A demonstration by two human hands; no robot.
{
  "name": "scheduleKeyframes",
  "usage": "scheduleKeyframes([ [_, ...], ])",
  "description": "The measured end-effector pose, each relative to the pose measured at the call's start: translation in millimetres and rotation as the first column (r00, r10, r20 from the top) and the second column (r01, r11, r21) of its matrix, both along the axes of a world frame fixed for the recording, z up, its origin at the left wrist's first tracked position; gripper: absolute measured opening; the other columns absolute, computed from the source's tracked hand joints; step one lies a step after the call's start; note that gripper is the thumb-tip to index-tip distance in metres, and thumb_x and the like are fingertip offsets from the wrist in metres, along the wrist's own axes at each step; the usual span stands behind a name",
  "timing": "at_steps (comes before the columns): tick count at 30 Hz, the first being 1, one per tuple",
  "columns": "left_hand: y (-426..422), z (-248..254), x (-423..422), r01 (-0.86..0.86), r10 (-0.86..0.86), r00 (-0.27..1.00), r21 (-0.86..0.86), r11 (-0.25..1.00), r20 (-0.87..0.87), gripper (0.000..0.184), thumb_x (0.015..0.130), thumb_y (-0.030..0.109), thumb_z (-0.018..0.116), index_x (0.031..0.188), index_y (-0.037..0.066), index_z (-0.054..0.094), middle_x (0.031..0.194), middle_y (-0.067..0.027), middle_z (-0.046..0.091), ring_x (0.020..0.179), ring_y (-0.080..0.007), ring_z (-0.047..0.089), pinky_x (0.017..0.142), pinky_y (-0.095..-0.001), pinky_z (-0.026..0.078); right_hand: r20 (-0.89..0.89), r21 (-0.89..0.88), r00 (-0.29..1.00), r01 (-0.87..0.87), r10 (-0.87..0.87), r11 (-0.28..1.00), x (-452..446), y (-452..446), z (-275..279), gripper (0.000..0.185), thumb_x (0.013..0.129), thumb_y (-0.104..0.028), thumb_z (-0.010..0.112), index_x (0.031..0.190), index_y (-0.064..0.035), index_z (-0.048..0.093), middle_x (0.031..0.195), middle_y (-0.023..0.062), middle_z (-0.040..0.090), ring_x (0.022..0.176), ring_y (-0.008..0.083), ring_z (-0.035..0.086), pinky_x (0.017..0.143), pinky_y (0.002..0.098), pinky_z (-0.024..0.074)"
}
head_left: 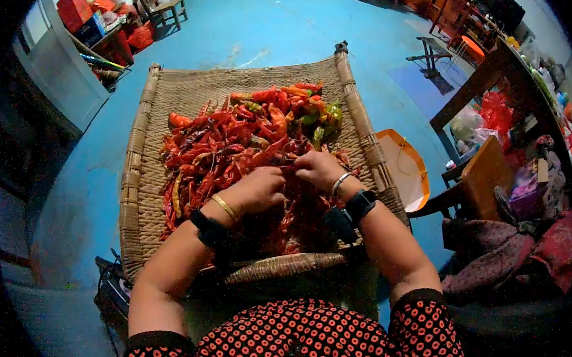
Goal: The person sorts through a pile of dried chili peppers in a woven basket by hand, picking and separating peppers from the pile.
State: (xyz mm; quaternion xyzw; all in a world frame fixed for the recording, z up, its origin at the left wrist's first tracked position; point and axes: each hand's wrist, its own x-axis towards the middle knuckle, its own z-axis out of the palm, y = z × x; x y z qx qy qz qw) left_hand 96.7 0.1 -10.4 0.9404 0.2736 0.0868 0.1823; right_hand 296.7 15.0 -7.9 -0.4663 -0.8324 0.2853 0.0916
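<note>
A heap of red chili peppers (pixel 236 136) lies on a woven tray (pixel 153 98) with a thick bound rim. Some green and yellow peppers (pixel 331 119) sit at the heap's back right. Over the near middle of the pile, my left hand (pixel 259 190) has its fingers curled together among the peppers. Just to its right and slightly farther back, my right hand (pixel 321 170) pinches at a dark red pepper. The fingertips of both hands are close together. What my left fingers hold is too small to make out.
An orange-rimmed box (pixel 401 166) lies on the blue floor right of the tray. A cluttered wooden table (pixel 534 76) and cloths (pixel 497 257) stand farther right. At the back left are a small wooden stool (pixel 172 6) and a red box (pixel 73 10).
</note>
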Motion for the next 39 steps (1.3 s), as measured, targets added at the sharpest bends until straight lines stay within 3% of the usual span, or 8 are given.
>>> scheduleKeyframes([
  [2, -2, 18, -7, -0.151, 0.215, 0.960, -0.312, 0.938, 0.180, 0.026, 0.072, 0.019, 0.057, 0.090, 0.002, 0.057, 0.087, -0.0153, 0.055, 0.084, -0.0309, 0.052, 0.074, -0.0370, 0.042, -0.183, 0.033, 0.968, 0.180, -0.171, 0.983, 5, -2, -2, 0.021, 0.075, -0.013, 0.056, 0.093, -0.0023, 0.058, 0.085, 0.0113, 0.059, 0.078, 0.0225, 0.057, 0.071, 0.0319, 0.0447],
  [8, 0, 18, -38, -0.381, 0.432, 0.868, -0.226, 0.896, 0.247, 0.021, 0.073, 0.012, 0.058, 0.091, 0.003, 0.059, 0.087, -0.0143, 0.058, 0.080, -0.0275, 0.056, 0.070, -0.0331, 0.044, -0.198, 0.055, 0.955, 0.237, -0.223, 0.970, 15, 2, -26, 0.022, 0.071, -0.020, 0.060, 0.090, -0.0101, 0.060, 0.081, 0.0128, 0.060, 0.075, 0.0278, 0.057, 0.069, 0.0356, 0.0453],
  [10, 1, 16, -40, -0.411, 0.454, 0.853, -0.206, 0.888, 0.258, 0.020, 0.073, 0.011, 0.057, 0.092, 0.003, 0.059, 0.086, -0.0138, 0.058, 0.079, -0.0278, 0.055, 0.070, -0.0334, 0.044, -0.054, 0.071, 0.998, 0.043, -0.039, 0.997, 9, -3, -14, 0.020, 0.072, -0.013, 0.061, 0.090, -0.0060, 0.059, 0.080, 0.0106, 0.060, 0.074, 0.0215, 0.058, 0.068, 0.0319, 0.0458],
  [16, -6, 16, -27, -0.248, 0.264, 0.931, -0.094, 0.964, 0.252, 0.018, 0.073, 0.013, 0.057, 0.088, 0.004, 0.060, 0.084, -0.0124, 0.059, 0.077, -0.0284, 0.056, 0.067, -0.0346, 0.045, 0.150, -0.029, 0.988, -0.032, 0.036, 0.999, -4, -12, -8, 0.023, 0.068, -0.012, 0.062, 0.091, -0.0091, 0.059, 0.083, 0.0115, 0.060, 0.077, 0.0267, 0.057, 0.067, 0.0352, 0.0454],
  [22, -17, 20, -26, 0.080, -0.028, 0.989, -0.364, 0.928, 0.147, 0.020, 0.074, 0.018, 0.059, 0.088, 0.003, 0.058, 0.085, -0.0134, 0.060, 0.077, -0.0245, 0.058, 0.068, -0.0325, 0.046, 0.200, -0.246, 0.957, -0.157, 0.209, 0.957, -11, -14, -6, 0.035, 0.068, -0.008, 0.060, 0.102, -0.0103, 0.055, 0.091, 0.0105, 0.059, 0.080, 0.0269, 0.057, 0.069, 0.0357, 0.0456],
  [35, -9, 6, -34, -0.120, 0.162, 0.986, -0.564, 0.817, 0.025, 0.028, 0.073, 0.020, 0.056, 0.094, 0.002, 0.058, 0.088, -0.0133, 0.060, 0.080, -0.0236, 0.057, 0.072, -0.0336, 0.044, 0.553, -0.145, 0.777, -0.265, 0.300, 0.953, -41, -26, 32, 0.036, 0.068, -0.007, 0.058, 0.103, -0.0107, 0.052, 0.090, 0.0128, 0.058, 0.083, 0.0299, 0.055, 0.069, 0.0382, 0.0453],
  [38, -8, -6, -30, 0.016, 0.014, 0.998, -0.479, 0.878, 0.058, 0.028, 0.073, 0.020, 0.057, 0.095, 0.002, 0.058, 0.088, -0.0136, 0.060, 0.080, -0.0236, 0.057, 0.071, -0.0339, 0.044, 0.602, -0.212, 0.745, -0.200, 0.289, 0.957, -41, -29, 41, 0.032, 0.069, -0.008, 0.056, 0.102, -0.0116, 0.053, 0.086, 0.0129, 0.059, 0.081, 0.0293, 0.056, 0.067, 0.0385, 0.0456],
  [39, -18, 12, -27, -0.007, 0.041, 0.998, -0.628, 0.779, 0.039, 0.030, 0.074, 0.020, 0.056, 0.097, 0.001, 0.057, 0.088, -0.0140, 0.060, 0.081, -0.0230, 0.057, 0.072, -0.0328, 0.044, 0.600, -0.213, 0.748, -0.195, 0.286, 0.957, -38, -27, 38, 0.032, 0.069, -0.008, 0.056, 0.102, -0.0116, 0.053, 0.086, 0.0129, 0.059, 0.081, 0.0293, 0.056, 0.067, 0.0385, 0.0456],
])
